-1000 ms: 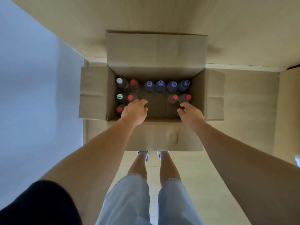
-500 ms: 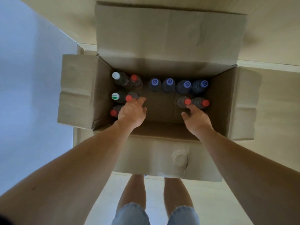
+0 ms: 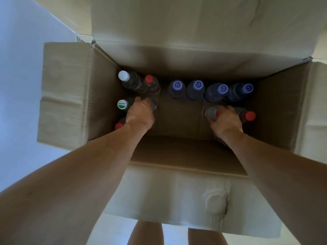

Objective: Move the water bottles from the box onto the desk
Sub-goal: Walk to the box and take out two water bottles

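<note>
Gripping now: left hand (image 3: 140, 114) is curling down over a bottle (image 3: 153, 105) in the left cluster, fingers wrapped around its top, cap hidden under the palm. Only a sliver of clear shoulder is showing past the knuckles. Right hand (image 3: 225, 121) is closing its fingers around the neck of a red-capped bottle (image 3: 211, 113) in the right half, a bit of red peeking out by the thumb.

Around the left hand: green-and-white-capped bottle (image 3: 122, 104) is sitting just beside it on the left-wall side, white-capped bottle (image 3: 130, 80) is standing in the far left corner, red-capped neighbour (image 3: 151, 84) is touching that one. Another red cap (image 3: 118, 126) is poking out below the left wrist, mostly hidden by the forearm.

Around the right hand: a second red-capped bottle (image 3: 246, 115) is sitting just beside it toward the right wall. Four blue-capped bottles (image 3: 208, 89) are lining up along the far wall, leaning slightly rightward in this wide-angle view.

All bottles are still standing upright inside the cardboard box (image 3: 276, 106), none lifted clear of the floor of it as far as I can tell. Box flaps are folding outward on all four sides; near flap (image 3: 177, 197) is hanging toward the person. Pale wood surface (image 3: 67, 13) is showing behind the far flap, light wall (image 3: 17, 85) on the left. Bare legs are standing below the near flap.
</note>
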Motion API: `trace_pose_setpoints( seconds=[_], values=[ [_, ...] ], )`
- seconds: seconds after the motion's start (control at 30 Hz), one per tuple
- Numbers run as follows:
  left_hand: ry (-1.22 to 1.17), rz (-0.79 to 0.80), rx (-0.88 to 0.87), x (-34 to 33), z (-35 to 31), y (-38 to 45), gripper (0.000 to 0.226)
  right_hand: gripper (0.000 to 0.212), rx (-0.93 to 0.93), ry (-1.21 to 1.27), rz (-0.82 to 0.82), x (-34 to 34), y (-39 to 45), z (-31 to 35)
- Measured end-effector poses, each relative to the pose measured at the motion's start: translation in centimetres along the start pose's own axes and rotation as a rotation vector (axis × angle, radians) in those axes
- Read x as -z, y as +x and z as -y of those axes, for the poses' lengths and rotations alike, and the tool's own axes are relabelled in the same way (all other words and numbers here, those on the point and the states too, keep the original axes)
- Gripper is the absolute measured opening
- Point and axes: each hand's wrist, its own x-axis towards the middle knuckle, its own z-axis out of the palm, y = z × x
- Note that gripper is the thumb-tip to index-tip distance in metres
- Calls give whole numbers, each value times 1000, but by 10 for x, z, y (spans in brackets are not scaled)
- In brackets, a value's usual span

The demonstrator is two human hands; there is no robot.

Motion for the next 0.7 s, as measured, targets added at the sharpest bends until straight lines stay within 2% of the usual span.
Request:
trace_pose_setpoints(
  seconds=[0.17,0.37,0.7],
  values=[
    [23,-55,-22,-13,1,14,58,49,38,6,-102,-12,9,-5],
    [62,-76,-83,-29,1,18,48,44,80,23,-157,-21,23,-11],
    [-22,-185,-171,-37,-2,27,49,44,22,-9,-179,-28,34,-14]
  ],
)
